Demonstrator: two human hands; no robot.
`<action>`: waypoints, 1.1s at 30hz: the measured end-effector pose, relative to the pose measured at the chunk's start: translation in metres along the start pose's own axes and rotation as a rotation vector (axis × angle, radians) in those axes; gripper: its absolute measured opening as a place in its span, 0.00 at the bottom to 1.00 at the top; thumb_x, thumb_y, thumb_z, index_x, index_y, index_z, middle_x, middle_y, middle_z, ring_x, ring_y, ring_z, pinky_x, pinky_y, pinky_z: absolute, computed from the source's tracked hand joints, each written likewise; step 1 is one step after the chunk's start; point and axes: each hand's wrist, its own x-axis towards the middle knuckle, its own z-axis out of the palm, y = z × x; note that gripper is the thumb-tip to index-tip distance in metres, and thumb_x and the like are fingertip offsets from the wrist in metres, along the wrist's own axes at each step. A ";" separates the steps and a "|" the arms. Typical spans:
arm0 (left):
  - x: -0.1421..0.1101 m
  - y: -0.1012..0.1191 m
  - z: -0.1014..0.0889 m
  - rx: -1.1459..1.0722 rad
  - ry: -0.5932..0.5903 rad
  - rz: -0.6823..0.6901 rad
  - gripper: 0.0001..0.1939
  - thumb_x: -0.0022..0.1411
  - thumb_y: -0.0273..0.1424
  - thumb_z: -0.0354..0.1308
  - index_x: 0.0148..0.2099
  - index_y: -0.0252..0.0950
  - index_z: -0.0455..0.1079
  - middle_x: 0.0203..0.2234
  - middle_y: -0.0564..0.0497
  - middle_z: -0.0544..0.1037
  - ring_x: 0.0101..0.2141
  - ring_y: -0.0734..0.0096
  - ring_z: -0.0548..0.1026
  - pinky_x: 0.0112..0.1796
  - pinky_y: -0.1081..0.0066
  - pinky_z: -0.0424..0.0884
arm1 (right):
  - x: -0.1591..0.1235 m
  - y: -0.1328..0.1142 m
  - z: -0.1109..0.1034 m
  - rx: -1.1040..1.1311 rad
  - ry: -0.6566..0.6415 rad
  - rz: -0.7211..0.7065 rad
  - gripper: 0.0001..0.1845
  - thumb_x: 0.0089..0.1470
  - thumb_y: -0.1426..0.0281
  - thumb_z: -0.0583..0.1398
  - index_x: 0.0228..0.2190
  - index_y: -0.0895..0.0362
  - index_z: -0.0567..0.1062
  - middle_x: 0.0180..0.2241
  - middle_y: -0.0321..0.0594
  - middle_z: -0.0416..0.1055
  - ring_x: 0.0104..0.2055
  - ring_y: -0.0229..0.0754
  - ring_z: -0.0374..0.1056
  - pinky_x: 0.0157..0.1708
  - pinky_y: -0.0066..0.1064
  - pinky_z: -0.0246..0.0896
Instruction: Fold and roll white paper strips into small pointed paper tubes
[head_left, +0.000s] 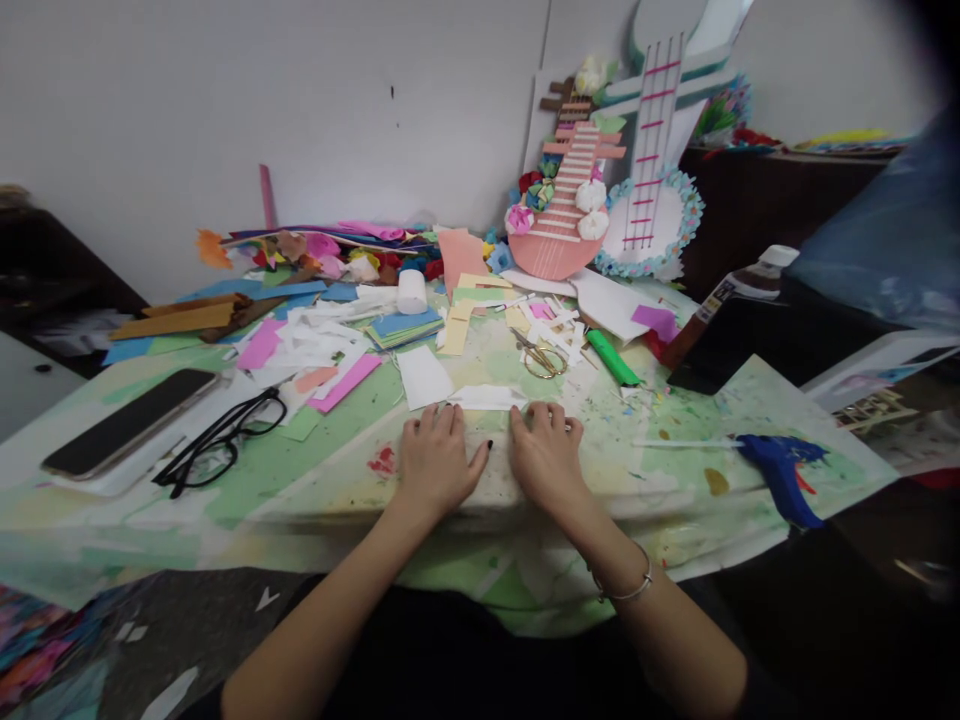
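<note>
A narrow piece of folded white paper lies on the table in front of me, between my fingertips. My left hand rests palm down, its fingers touching the paper's left end while the thumb stands out to the side. At the right end, my right hand has its fingers bent, with a dark-nailed tip at the paper's corner; it seems to pinch that corner, though the grip is partly hidden. Just behind the left fingers is a flat white sheet. Gold-handled scissors lie beyond the right hand.
Left are a phone and black glasses. A blue glue gun lies right, near a green tube and a bottle. Coloured paper scraps cover the back. Two paper guitars lean on the wall.
</note>
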 end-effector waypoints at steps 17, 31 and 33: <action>-0.007 -0.010 0.014 -0.131 0.123 -0.073 0.21 0.63 0.34 0.52 0.53 0.26 0.69 0.51 0.37 0.73 0.53 0.49 0.68 0.52 0.54 0.64 | 0.162 -0.042 -0.021 0.144 -0.563 -0.522 0.14 0.43 0.74 0.68 0.36 0.61 0.81 0.38 0.45 0.80 0.39 0.44 0.73 0.30 0.25 0.58; -0.006 -0.008 0.010 -0.144 0.117 -0.076 0.19 0.63 0.33 0.51 0.53 0.27 0.69 0.50 0.36 0.73 0.53 0.48 0.68 0.52 0.52 0.65 | 0.168 -0.045 -0.019 0.164 -0.699 -0.567 0.16 0.40 0.80 0.64 0.36 0.60 0.81 0.37 0.43 0.80 0.36 0.41 0.72 0.27 0.24 0.57; -0.006 -0.008 0.009 -0.150 0.110 -0.077 0.19 0.63 0.33 0.51 0.53 0.28 0.69 0.50 0.36 0.73 0.53 0.48 0.68 0.52 0.52 0.65 | 0.165 -0.047 -0.019 0.194 -0.699 -0.559 0.14 0.39 0.82 0.63 0.31 0.60 0.81 0.33 0.42 0.80 0.34 0.41 0.71 0.28 0.25 0.57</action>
